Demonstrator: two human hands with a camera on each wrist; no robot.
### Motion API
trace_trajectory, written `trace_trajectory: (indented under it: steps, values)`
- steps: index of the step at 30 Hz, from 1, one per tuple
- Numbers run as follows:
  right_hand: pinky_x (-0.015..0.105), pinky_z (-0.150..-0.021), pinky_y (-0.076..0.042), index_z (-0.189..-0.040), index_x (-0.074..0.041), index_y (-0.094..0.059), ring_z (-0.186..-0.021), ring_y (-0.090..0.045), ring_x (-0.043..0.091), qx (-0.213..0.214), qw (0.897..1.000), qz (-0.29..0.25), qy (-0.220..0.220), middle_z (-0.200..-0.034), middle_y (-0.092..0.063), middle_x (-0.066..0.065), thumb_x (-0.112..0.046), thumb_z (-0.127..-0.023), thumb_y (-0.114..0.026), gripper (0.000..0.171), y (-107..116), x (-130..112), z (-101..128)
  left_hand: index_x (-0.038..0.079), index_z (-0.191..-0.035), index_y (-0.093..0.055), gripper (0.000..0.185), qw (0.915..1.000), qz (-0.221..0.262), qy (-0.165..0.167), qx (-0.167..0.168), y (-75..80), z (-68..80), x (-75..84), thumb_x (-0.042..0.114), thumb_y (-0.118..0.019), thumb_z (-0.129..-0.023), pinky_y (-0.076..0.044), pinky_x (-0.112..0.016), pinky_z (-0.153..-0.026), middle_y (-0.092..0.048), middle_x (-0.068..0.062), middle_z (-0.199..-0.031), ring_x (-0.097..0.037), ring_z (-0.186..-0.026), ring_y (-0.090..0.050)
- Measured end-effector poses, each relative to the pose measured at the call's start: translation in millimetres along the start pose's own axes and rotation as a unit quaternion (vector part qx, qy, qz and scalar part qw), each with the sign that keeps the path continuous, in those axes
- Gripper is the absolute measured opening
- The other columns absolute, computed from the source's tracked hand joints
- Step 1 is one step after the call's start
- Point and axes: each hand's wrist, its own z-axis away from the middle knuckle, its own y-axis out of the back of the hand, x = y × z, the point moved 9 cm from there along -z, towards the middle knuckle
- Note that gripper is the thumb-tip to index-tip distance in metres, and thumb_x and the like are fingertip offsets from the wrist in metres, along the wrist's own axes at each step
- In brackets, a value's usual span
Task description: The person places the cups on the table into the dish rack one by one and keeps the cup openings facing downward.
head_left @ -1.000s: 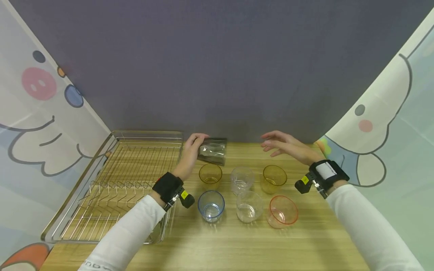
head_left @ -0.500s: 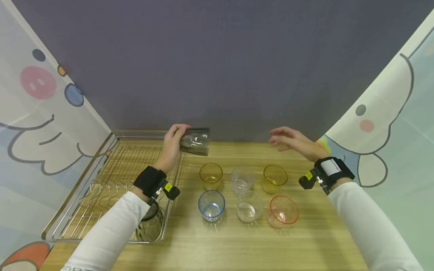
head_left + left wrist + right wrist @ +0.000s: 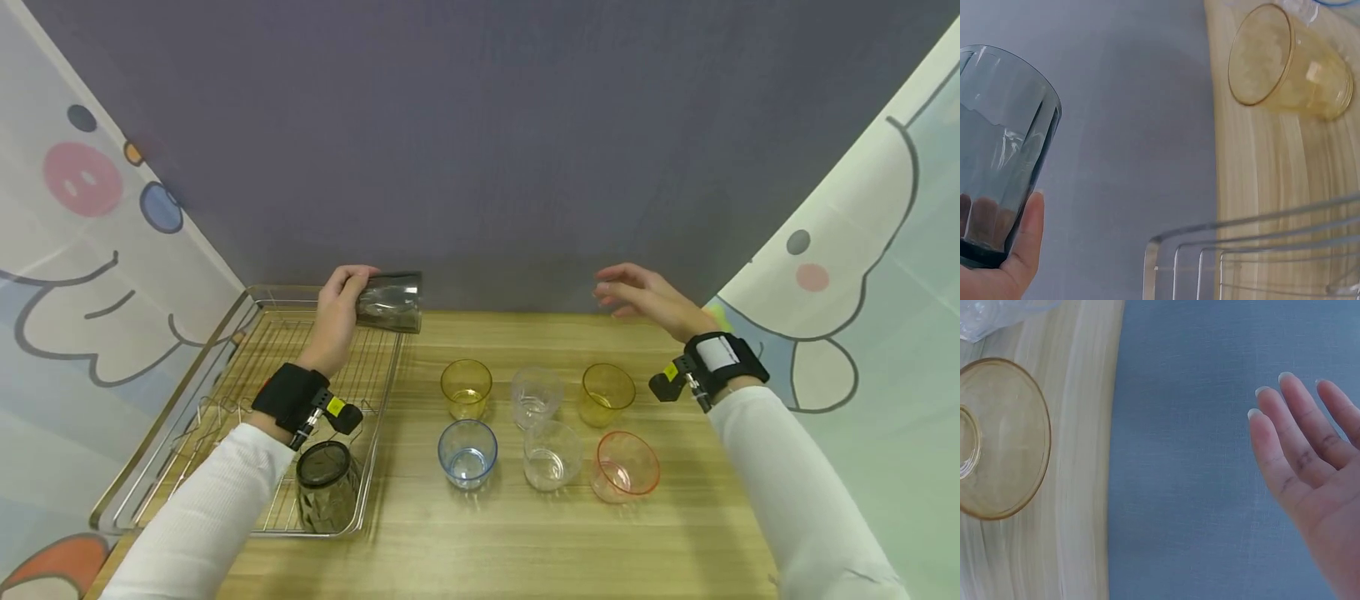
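Note:
My left hand [image 3: 339, 321] grips a dark grey glass [image 3: 390, 302] near its base, tilted on its side with the mouth facing right. In the left wrist view the thumb lies along the side of this grey glass [image 3: 1000, 144]. Hand and glass are above the far right part of the wire dish rack [image 3: 382, 400]. A second dark glass [image 3: 327, 492] stands upside down in the rack's near right corner. My right hand [image 3: 645, 296] hovers beyond the right amber glass [image 3: 607, 396], its fingers relaxed and holding nothing; the right wrist view shows its palm [image 3: 1335, 506].
On the wooden table [image 3: 525, 550] stand a left amber glass [image 3: 467, 390], a blue-rimmed glass [image 3: 467, 456], a red-rimmed glass [image 3: 626, 469] and two clear glasses, one behind [image 3: 536, 398] and one in front [image 3: 552, 457]. A grey panel [image 3: 495, 150] closes off the back.
My left hand has carried the grey glass leftward and up, from behind the left amber glass to over the rack. The upside-down glass has come into view. My right hand has shifted slightly.

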Motion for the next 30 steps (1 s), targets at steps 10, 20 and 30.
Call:
trace_trajectory:
  steps: [10, 20, 30]
  values:
    - [0.054, -0.111, -0.04, -0.148, -0.008, -0.037, -0.133, -0.048, 0.038, -0.007, 1.0, -0.021, 0.006, -0.149, -0.044, 0.019, -0.042, -0.101, -0.052, 0.059, -14.9, -9.2, -13.9, 0.006, -0.129, -0.05, 0.041, 0.9982, -0.034, -0.03, 0.039, 22.5, -5.2, 10.6, 0.037, -0.036, -0.107, -0.032, -0.03, -0.102, -0.046, 0.012, -0.118, -0.008, -0.115, -0.041]
    - [0.052, -0.109, -0.042, -0.145, -0.008, -0.04, -0.134, -0.047, 0.034, -0.013, 0.999, -0.022, 0.023, -0.147, -0.046, 0.017, -0.037, -0.1, -0.055, 0.056, -61.1, -31.3, -32.7, 0.003, -0.134, -0.05, 0.045, 0.9744, -0.193, -0.111, 0.027, 34.6, -6.2, 32.8, 0.037, -0.039, -0.107, -0.036, -0.03, -0.075, -0.05, 0.003, -0.115, -0.012, -0.081, -0.043]
    - [0.049, -0.113, -0.039, -0.149, -0.007, -0.036, -0.135, -0.045, 0.032, -0.006, 0.997, -0.067, 0.033, -0.148, -0.044, 0.015, -0.03, -0.102, -0.052, 0.054, -120.2, -51.3, -29.7, -0.001, -0.13, -0.053, 0.046, 0.9462, -0.301, -0.118, 0.013, 45.8, 4.2, 30.4, 0.037, -0.042, -0.106, -0.033, -0.045, -0.084, -0.053, -0.022, -0.122, -0.029, -0.098, -0.046]
